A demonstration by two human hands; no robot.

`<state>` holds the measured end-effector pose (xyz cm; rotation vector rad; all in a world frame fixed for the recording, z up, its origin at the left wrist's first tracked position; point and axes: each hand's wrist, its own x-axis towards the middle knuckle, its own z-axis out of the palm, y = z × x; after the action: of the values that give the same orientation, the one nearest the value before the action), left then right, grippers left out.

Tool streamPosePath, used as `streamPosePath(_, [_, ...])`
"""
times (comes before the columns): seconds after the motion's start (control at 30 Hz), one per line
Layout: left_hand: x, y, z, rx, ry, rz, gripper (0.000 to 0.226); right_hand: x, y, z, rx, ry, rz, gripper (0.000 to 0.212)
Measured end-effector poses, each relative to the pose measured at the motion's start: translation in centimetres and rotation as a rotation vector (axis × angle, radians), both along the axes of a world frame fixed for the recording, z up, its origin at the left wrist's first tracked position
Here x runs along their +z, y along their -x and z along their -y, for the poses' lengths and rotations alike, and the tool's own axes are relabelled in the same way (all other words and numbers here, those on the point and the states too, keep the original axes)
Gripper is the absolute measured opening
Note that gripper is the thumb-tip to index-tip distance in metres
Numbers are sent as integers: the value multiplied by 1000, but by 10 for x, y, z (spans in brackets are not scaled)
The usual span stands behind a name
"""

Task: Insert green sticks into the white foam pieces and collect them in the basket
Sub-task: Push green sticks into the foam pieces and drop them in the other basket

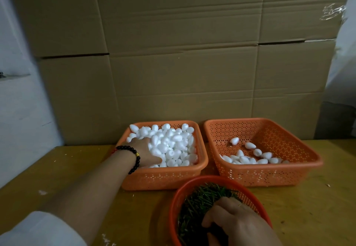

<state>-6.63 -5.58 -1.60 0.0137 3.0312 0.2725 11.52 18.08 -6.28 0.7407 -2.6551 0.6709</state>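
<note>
Left hand (143, 152) is dug into the heap of small white egg-shaped foam pieces (171, 145) filling the left orange perforated plastic basket (163, 176), fingertips buried so can't tell the grip. Right hand (234, 220) curls down into thin green sticks (198, 203) piled in the round orange-red mesh basket (192, 185). Beyond those fingers, the right orange perforated basket (269, 176) holds a few foam pieces.

A worn yellow wooden counter (73, 170) fills the lower part of the view, its surface scuffed and flecked with small white crumbs (42, 192). Behind it rises a wall of stacked brown corrugated cardboard boxes (173, 53), their seams and flap creases showing. A pale bluish-white wall (17, 101) stands to the left of the boxes. At upper right, a crumpled strip of clear tape (332, 12) clings to the cardboard. The light is dim and even.
</note>
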Motion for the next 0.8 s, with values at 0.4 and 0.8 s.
streamPosePath(0.4, [0,-1,-24,-228,24,-58,17,4,2,0,-6,-72,109,38])
streamPosePath(0.8, [-1,-7,-12,-142,-259,-159,22,-2,8,0,0,-142,115,33])
